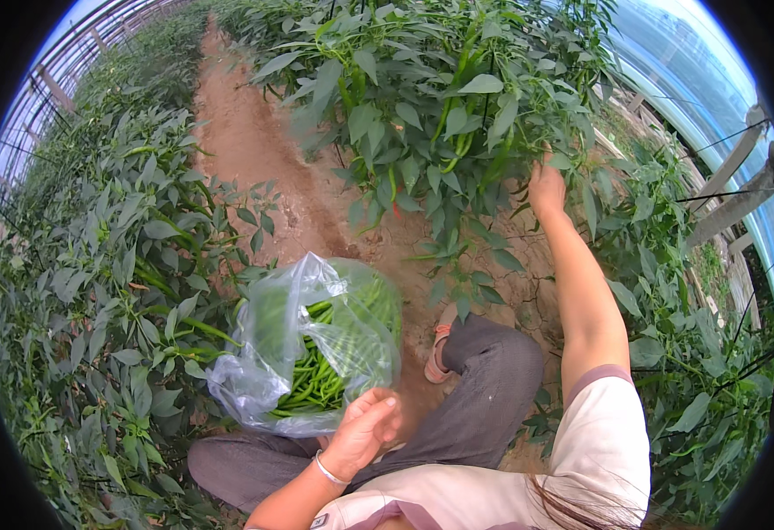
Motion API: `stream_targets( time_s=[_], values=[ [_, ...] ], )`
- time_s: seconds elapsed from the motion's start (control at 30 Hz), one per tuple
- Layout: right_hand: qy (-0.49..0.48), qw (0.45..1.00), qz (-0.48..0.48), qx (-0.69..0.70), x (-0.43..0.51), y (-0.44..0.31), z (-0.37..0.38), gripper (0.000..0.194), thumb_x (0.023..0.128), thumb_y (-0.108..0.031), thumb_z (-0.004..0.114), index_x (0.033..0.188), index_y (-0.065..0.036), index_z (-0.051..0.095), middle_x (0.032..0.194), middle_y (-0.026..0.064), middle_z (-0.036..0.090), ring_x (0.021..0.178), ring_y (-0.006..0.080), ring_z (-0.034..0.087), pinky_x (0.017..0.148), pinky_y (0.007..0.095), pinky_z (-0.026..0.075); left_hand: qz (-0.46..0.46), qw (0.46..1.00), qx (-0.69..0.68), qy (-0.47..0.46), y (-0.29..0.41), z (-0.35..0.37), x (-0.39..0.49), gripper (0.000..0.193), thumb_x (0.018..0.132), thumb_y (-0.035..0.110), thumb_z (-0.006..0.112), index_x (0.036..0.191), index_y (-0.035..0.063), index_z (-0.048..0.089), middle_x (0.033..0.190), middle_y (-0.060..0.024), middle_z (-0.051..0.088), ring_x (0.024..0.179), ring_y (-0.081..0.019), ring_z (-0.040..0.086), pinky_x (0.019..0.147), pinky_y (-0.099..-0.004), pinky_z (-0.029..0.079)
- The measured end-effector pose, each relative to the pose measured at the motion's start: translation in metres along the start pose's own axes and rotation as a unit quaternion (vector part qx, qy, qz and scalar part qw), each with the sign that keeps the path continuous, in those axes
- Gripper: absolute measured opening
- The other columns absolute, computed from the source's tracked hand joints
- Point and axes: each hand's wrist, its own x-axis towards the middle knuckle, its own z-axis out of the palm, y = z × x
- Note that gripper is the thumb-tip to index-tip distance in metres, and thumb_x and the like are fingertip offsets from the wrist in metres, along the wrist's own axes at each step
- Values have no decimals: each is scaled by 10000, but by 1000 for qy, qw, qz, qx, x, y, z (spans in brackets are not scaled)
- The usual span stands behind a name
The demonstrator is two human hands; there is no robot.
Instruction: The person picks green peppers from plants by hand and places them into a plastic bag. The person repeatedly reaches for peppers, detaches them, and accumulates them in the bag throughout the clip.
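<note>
My right hand [547, 189] reaches out at arm's length into the right side of a green pepper plant [426, 119]. Leaves cover its fingertips, so whether they grip a stem or a pepper is hidden. Long, slender green peppers [461, 142] hang among the plant's leaves. Close to my body, my left hand [368, 424] is loosely curled, thumb against the fingers, and nothing shows in it. Just beyond it stands a clear plastic bag [274, 344], its mouth partly folded over. Many picked green peppers [317, 381] fill the bag.
Dense pepper plants [115, 265] line the left side, some leaning against the bag. A bare dirt path [241, 132] runs away between the rows. My bent leg [486, 384] and shoe [438, 351] are near the bag. Posts [734, 165] and plastic sheeting [698, 73] edge the right.
</note>
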Motion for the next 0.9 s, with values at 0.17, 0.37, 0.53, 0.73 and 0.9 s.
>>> stream_targets(
  time_s=[0.17,0.37,0.53,0.73,0.9],
  values=[
    [-30,998,18,58,-2,12,1,413,871,-226,500,1238,-35,493,1100,255,592,990,416,571,844,463,446,-40,997,23,58,-22,-13,-2,49,895,121,597,906,84,566,813,-15,556,675,-107,535,504,-199,400],
    [-96,990,47,87,-6,2,-4,390,840,-283,493,1031,41,595,936,228,644,888,354,619,793,405,462,-62,996,50,48,-41,-19,-1,64,898,140,600,922,89,570,810,-4,576,655,-96,534,516,-216,387],
    [-128,937,102,309,-16,-16,-1,301,836,-228,470,897,38,599,667,47,548,555,167,518,484,320,418,-57,997,30,41,-42,-21,0,117,892,155,619,969,83,569,817,8,588,664,-90,548,526,-207,391],
    [-135,943,82,293,-48,-31,22,305,903,-172,472,1117,14,584,830,102,606,744,158,577,686,297,458,-64,992,48,93,-42,-20,3,132,894,158,614,971,66,559,774,0,574,630,-94,537,517,-203,387],
    [-178,968,-40,172,-80,-8,11,367,924,-232,517,1173,36,541,866,137,637,761,155,612,699,304,479,-58,987,127,76,-44,-22,8,134,906,162,596,974,56,551,750,-8,574,605,-78,516,501,-200,381]
  ],
)
